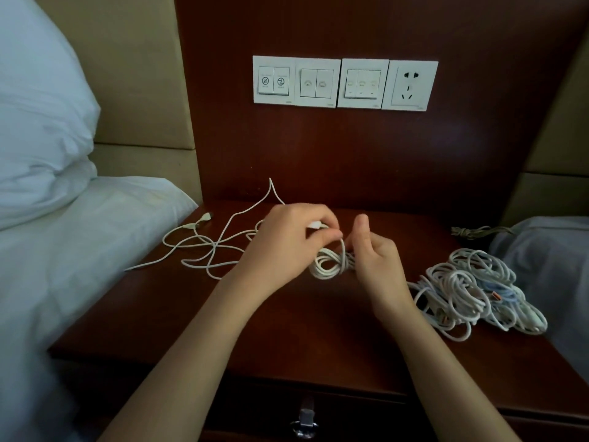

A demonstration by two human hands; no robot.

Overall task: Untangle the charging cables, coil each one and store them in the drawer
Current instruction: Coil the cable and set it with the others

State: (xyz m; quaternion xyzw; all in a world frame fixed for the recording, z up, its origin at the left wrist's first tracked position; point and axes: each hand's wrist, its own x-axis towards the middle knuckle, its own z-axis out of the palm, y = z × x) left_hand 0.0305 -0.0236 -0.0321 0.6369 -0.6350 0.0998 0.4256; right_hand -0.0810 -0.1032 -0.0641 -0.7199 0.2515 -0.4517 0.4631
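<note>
The left hand (pixel 287 240) is pinching what seems the plug of a thin white charging cable (pixel 329 265); the right hand (pixel 374 255) is gripping its coiled loops between them.

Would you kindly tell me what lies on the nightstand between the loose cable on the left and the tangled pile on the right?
The head view shows a small white coil there, held by the right hand, the left hand pinching its end.
</note>
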